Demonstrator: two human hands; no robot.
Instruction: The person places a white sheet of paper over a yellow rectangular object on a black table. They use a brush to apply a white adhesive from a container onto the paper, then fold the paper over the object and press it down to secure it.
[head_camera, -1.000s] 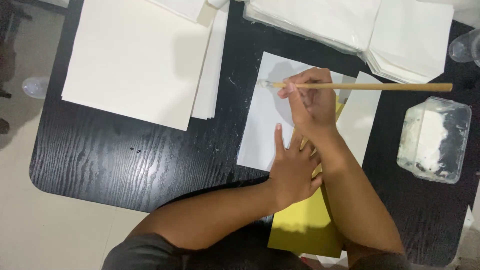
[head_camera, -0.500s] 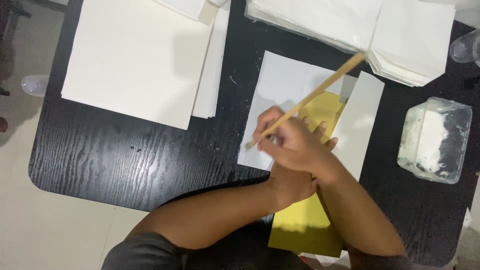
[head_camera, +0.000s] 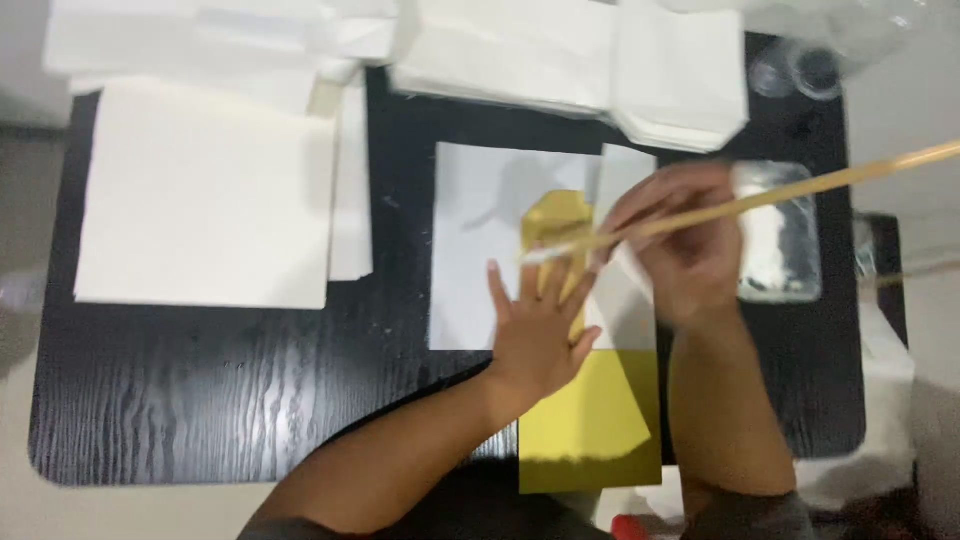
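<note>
My left hand (head_camera: 535, 330) lies flat, fingers spread, on a yellow sheet (head_camera: 590, 420) and the white sheet (head_camera: 480, 240) under it, on the black table (head_camera: 230, 390). My right hand (head_camera: 680, 245) grips a long wooden brush (head_camera: 800, 190). Its handle slants up to the right, and its pale tip rests on the yellow sheet just above my left fingers. A narrow white strip (head_camera: 625, 180) lies beside the yellow sheet, partly under my right hand.
A clear tub of white paste (head_camera: 780, 235) sits right of my right hand. A stack of cream sheets (head_camera: 205, 195) fills the left of the table. Folded white paper piles (head_camera: 580, 60) lie along the far edge, with clear cups (head_camera: 800, 70) at the far right corner.
The brush swung from horizontal to slanted, then lower again, with its tip moving down the yellow sheet. My left hand went flat with spread fingers. The camera moved closer.
</note>
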